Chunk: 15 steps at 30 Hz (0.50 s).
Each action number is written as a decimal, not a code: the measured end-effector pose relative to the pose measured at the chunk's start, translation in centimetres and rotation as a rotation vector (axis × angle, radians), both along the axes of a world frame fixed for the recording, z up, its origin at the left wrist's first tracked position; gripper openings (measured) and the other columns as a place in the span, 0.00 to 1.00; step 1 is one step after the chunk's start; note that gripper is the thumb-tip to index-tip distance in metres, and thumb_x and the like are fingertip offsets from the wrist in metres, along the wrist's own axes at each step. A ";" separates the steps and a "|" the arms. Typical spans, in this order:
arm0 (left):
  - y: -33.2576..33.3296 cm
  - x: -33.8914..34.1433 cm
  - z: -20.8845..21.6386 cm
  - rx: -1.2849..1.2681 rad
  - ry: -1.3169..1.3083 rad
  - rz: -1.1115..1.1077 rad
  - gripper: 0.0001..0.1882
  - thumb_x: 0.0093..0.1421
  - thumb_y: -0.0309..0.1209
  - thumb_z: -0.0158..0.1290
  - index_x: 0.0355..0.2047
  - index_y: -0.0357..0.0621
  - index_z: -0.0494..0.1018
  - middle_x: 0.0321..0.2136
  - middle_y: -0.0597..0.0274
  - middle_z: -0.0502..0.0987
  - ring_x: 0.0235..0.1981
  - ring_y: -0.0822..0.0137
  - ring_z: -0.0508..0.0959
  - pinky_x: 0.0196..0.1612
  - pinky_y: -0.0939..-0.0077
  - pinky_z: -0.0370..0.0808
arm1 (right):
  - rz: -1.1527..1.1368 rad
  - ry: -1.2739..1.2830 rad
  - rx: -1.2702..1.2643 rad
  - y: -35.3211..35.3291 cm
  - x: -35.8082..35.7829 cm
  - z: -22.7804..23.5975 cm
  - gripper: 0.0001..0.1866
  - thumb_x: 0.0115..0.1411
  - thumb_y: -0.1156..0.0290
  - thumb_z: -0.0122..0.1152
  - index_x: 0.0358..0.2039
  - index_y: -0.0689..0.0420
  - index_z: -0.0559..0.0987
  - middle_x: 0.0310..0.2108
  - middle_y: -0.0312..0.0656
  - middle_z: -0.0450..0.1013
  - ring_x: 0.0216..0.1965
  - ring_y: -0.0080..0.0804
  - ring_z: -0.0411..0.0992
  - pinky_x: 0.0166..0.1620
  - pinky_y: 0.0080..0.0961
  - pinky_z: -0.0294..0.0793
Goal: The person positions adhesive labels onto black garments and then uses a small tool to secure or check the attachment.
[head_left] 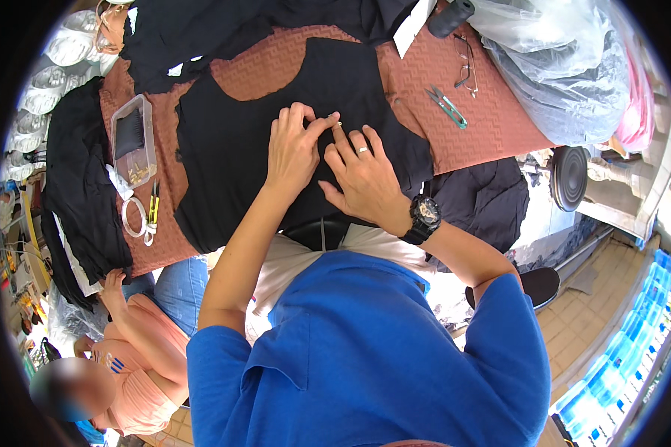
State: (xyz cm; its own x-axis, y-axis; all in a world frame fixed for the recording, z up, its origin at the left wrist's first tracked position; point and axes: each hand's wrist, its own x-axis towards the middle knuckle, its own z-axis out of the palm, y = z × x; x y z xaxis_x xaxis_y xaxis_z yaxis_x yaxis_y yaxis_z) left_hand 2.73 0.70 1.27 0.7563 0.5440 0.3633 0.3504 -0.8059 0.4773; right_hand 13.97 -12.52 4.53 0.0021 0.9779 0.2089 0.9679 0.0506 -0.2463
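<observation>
Blue shirt (380,350) fills the space closest to the view, the wearer's bare forearms reaching up from its sleeves. At the far end, the left hand (294,149) and right hand (367,175) meet over a black garment (238,156) spread flat on the table (484,138). A tiny pale piece (339,123) shows at the meeting fingertips, above the garment's middle. The left fingers bunch close there; whether they pinch the piece or the cloth, I cannot tell. The right fingers are released, spread over the fabric, the index tip beside the piece and the thumb well apart. The garment lies directly beneath both hands and extends around them. Farther out, a clear tray (152,141) sits to the left; green-handled snips (447,106) and eyeglasses (466,65) lie to the right. Beyond the table's left end, a co-worker (149,357) sits in a peach top.
</observation>
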 end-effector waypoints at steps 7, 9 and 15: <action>0.7 -0.8 0.7 -0.099 0.026 -0.068 0.22 0.56 0.18 0.54 0.51 0.51 0.80 0.41 0.63 0.72 0.41 0.58 0.72 0.43 0.64 0.68 | -0.005 0.270 -0.022 -1.4 1.3 0.6 0.30 0.61 0.64 0.61 0.61 0.63 0.67 0.61 0.54 0.67 0.60 0.51 0.64 0.66 0.54 0.57; -0.2 -0.8 1.3 -0.057 -0.026 -0.062 0.23 0.58 0.18 0.53 0.54 0.48 0.78 0.48 0.62 0.74 0.45 0.58 0.73 0.48 0.64 0.69 | -0.047 0.555 0.041 -1.2 2.5 0.9 0.28 0.63 0.70 0.58 0.62 0.63 0.66 0.60 0.54 0.67 0.61 0.51 0.64 0.65 0.49 0.61; -3.3 -1.0 0.2 0.110 0.062 -0.058 0.25 0.62 0.38 0.59 0.58 0.45 0.74 0.61 0.66 0.72 0.60 0.59 0.70 0.60 0.60 0.66 | -0.136 0.611 0.238 -0.4 2.5 0.2 0.22 0.60 0.85 0.53 0.56 0.65 0.68 0.50 0.54 0.72 0.51 0.52 0.73 0.54 0.39 0.73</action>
